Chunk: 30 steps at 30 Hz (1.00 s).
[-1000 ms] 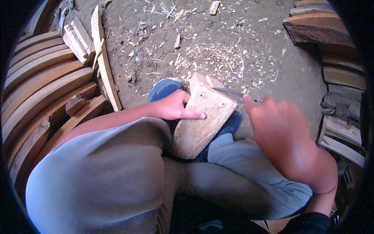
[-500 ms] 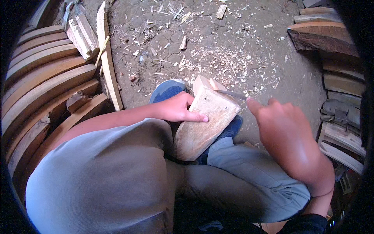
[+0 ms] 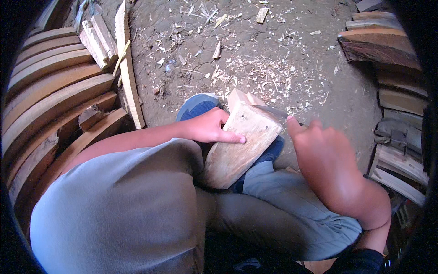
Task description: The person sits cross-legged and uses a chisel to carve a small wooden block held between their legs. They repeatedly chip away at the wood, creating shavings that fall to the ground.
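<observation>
Knife (image 3: 272, 110) hndl mostly hidden in RH (image 3: 323, 153)

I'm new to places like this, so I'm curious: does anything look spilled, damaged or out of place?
Mainly the pale shavings, strewn untidily over the ground beyond the wooden block. Two small dark spots also stand out on the block's pale face; whether they are holes, I can't tell.

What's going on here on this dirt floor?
A person's left hand grips a pale wooden block, the thumb pressed on its upper face. The right hand holds a thin-bladed knife, its blade at the block's far edge. Wood shavings lie scattered beyond, and cut boards are stacked to the left.
</observation>
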### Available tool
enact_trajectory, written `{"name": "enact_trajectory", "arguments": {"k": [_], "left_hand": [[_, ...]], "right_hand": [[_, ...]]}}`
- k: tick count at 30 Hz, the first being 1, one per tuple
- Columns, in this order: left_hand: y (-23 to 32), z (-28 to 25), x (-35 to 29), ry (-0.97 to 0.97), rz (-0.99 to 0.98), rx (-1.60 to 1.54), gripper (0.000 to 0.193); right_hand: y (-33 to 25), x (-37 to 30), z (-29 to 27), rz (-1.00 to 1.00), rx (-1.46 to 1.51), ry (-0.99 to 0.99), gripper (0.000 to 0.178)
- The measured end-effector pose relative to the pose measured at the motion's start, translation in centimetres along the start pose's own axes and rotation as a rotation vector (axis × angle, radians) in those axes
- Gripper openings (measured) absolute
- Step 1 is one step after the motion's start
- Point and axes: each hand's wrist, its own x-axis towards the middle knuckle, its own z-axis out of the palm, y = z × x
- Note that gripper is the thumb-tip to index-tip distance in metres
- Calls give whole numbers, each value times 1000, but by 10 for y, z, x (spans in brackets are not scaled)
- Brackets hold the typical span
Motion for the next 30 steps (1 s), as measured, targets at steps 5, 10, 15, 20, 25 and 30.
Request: {"name": "enact_trajectory", "arguments": {"k": [5,10,15,20,25,30], "left_hand": [[-7,5,-1,51,63,-72,55],[-13,5,11,22,62,-66,54],[-13,3,2,46,42,-11,57],[-10,2,2,35,23,-22,56],[1,1,-1,41,5,-51,54],[-4,0,1,22,7,-12,51]], "right_hand": [[5,4,-6,-4,77,-136,22],[-10,20,48,62,99,49,14],[32,10,-6,-60,280,-128,10],[34,10,-10,-73,263,-130,9],[35,7,-4,-131,230,-33,21],[16,15,-2,-73,156,-158,26]]}}
